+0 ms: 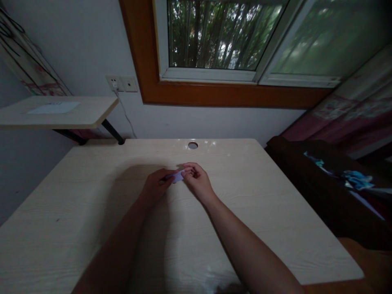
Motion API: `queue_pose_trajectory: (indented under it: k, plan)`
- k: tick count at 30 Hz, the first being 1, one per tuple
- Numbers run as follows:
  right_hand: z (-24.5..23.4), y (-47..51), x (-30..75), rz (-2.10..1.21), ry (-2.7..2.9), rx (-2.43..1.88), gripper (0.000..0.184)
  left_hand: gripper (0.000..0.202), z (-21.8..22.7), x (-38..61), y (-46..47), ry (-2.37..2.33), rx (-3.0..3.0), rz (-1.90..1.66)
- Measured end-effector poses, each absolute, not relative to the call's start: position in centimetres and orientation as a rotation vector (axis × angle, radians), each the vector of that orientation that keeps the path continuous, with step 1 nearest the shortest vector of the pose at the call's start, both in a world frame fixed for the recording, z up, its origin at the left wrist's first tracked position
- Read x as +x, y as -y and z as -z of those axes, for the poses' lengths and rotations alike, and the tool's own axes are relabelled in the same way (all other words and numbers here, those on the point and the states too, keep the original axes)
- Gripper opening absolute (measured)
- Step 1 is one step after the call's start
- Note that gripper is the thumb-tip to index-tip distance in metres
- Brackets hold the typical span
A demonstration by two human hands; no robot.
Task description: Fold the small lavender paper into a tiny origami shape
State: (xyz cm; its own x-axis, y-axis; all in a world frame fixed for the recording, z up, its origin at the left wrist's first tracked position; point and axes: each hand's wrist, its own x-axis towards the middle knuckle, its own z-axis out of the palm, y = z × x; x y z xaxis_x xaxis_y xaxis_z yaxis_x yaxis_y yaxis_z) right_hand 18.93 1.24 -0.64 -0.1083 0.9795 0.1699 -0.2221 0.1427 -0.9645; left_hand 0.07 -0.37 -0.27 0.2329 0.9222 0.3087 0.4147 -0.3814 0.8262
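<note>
My left hand (156,184) and right hand (198,179), nearly closed, pinch a purple piece (178,176) | nearer me than the bench hole (192,145)

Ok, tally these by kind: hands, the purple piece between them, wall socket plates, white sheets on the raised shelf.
Hands: 2
Purple piece: 1
Wall socket plates: 2
White sheet: 1
Total: 6

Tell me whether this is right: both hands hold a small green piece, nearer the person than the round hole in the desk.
Not quite: the head view shows that the small piece is pale purple, not green. The left hand and right hand do hold it, nearer the person than the round hole in the desk.
</note>
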Motion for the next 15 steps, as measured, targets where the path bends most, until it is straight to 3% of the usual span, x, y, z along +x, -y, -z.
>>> queue_pose_trajectory:
  k: [15]
  plan:
    - [0.98, -1.34, 19.08, -1.242, 1.206, -0.878, 0.023, 0.026, 0.14, 0.19, 0.39, -1.240, 1.931, -1.082]
